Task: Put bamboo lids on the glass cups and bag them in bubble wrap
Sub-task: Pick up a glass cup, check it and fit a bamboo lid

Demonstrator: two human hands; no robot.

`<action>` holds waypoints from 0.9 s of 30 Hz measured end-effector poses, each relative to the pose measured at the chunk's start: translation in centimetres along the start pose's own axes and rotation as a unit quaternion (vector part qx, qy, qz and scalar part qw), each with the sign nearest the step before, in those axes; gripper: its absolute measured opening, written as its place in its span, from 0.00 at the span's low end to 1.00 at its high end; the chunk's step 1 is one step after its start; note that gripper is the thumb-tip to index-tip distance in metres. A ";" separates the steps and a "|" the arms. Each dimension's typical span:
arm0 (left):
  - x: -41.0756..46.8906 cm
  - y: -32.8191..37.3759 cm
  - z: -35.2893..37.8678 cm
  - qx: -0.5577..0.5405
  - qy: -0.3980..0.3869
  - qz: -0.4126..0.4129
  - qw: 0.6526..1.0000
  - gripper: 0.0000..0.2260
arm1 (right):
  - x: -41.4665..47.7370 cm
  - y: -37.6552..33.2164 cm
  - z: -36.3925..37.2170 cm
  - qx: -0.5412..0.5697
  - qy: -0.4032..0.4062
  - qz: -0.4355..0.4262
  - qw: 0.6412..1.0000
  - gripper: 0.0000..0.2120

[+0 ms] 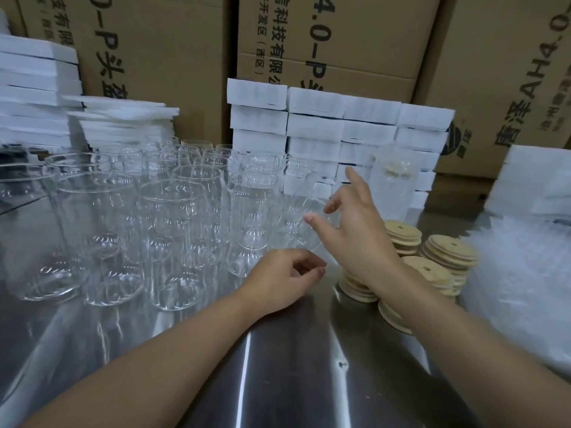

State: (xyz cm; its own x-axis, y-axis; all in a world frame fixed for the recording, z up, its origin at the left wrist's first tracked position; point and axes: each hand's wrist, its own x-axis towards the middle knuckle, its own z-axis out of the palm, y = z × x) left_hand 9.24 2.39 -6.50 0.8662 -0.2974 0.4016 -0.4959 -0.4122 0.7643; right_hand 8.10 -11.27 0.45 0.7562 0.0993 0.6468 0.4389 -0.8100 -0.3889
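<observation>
Bare steel table (293, 381) lay open along the near edge. Glass cups (173, 227) crowded the left and centre; stacks of bamboo lids (448, 251) blocked the right, bubble wrap (525, 288) heaped beyond them. Foam blocks (340, 125) and cartons (173, 41) walled off the back.

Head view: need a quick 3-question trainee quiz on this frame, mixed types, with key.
1. True or false: the bamboo lids are stacked left of the glass cups.
2. The right hand is: A gripping a lid; B open, fingers spread, reaching toward the cups; C curled into a fist.
3. Short answer: what is piled right of the lids?
Key: 1 false; 2 B; 3 bubble wrap.
</observation>
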 end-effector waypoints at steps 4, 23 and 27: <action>-0.1 0.5 0.0 0.024 -0.024 -0.012 0.999 0.11 | -1.6 0.3 -0.3 0.064 0.122 -0.043 0.990 0.12; -0.4 0.7 -0.7 -0.147 -0.052 -0.057 0.986 0.25 | -5.3 -2.3 0.5 0.307 0.135 -0.109 0.936 0.15; -0.2 0.1 -0.4 -0.139 -0.055 -0.039 0.988 0.23 | -5.2 -1.7 1.0 0.343 0.130 -0.098 0.925 0.25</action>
State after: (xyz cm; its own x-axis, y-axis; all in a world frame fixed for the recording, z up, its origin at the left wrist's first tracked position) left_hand 9.05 2.80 -6.32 0.8817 -0.3726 0.2895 -0.3781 -0.1907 0.9059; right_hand 3.93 -9.82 -2.87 0.5261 -0.0089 0.8504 0.8275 -0.2251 -0.5143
